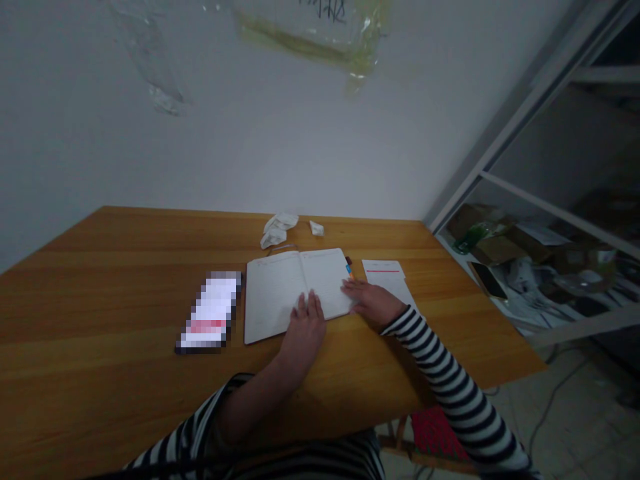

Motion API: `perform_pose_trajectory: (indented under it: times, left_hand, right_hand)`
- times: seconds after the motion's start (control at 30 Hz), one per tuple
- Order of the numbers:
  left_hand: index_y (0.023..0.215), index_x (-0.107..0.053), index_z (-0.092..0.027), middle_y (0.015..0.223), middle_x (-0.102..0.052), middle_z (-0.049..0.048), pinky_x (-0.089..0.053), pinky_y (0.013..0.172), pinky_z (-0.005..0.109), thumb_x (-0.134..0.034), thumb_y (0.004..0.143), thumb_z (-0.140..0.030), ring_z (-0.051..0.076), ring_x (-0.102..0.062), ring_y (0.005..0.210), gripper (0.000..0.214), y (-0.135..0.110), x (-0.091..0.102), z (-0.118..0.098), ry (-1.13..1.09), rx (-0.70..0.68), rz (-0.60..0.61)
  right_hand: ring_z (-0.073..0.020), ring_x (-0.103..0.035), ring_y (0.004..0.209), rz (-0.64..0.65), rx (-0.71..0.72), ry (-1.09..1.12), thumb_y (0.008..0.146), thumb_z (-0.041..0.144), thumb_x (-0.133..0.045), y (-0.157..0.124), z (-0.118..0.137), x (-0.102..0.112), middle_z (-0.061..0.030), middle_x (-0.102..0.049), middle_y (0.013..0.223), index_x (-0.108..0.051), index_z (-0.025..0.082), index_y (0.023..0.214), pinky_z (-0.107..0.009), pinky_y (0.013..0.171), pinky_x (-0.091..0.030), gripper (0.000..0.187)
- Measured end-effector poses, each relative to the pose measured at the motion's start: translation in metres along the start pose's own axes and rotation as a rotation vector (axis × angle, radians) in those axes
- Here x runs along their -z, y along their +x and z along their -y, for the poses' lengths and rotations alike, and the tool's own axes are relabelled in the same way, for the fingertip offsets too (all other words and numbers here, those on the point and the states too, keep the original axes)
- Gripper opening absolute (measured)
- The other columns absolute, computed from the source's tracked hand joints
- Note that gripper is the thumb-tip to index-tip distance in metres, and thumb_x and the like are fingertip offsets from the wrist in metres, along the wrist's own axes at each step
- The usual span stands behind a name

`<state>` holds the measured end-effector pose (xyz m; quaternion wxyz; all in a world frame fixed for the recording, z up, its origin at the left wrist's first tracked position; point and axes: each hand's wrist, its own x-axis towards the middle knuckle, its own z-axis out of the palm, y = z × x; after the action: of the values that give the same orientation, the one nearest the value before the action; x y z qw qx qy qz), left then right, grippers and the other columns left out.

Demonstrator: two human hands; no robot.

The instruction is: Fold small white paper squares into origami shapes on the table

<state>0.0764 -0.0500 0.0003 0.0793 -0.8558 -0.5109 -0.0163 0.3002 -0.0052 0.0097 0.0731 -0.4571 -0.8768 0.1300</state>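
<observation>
An open notebook (273,293) with lined pages lies on the wooden table in front of me. My left hand (306,327) rests flat on its lower edge near the middle fold, fingers stretched out. Across the right page's outer edge lies my right hand (373,303), also flat with fingers extended. Coloured tabs or a pen (349,271) poke out at the notebook's right edge; I cannot tell which. Just beyond my right hand is a white paper or card (384,270) with a red line, partly covered by that hand and wrist.
A phone (213,310) with a blurred-out screen lies left of the notebook. Crumpled tissues (279,227) sit behind it, near the wall. To the right, a shelf holds boxes, a green bottle (470,239) and a dark phone (487,281). A red seat (435,433) shows below the table (100,373).
</observation>
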Motion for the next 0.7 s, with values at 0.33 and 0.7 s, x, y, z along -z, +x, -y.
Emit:
perform_pose_trajectory:
  times: [0.33, 0.7]
  left_hand:
    - [0.139, -0.051, -0.002, 0.148, -0.041, 0.0261, -0.053, 0.098, 0.045, -0.037, 0.089, 0.004, 0.036, -0.046, 0.135, 0.052, 0.002, 0.0, 0.008, -0.005, -0.043, 0.066]
    - [0.142, -0.047, -0.001, 0.15, -0.039, 0.024, -0.051, 0.101, 0.042, -0.038, 0.092, 0.001, 0.037, -0.043, 0.137, 0.051, 0.002, 0.003, 0.008, 0.035, -0.05, 0.115]
  right_hand:
    - [-0.0256, -0.049, 0.135, 0.001, 0.042, 0.078, 0.075, 0.013, -0.077, 0.001, -0.014, 0.002, -0.0138, -0.055, 0.142, -0.055, 0.019, 0.137, -0.046, 0.117, -0.035, 0.066]
    - [-0.0272, -0.056, 0.129, -0.015, 0.068, 0.124, 0.073, 0.01, -0.076, 0.005, -0.016, 0.004, -0.0136, -0.061, 0.136, -0.061, 0.019, 0.131, -0.045, 0.112, -0.042, 0.06]
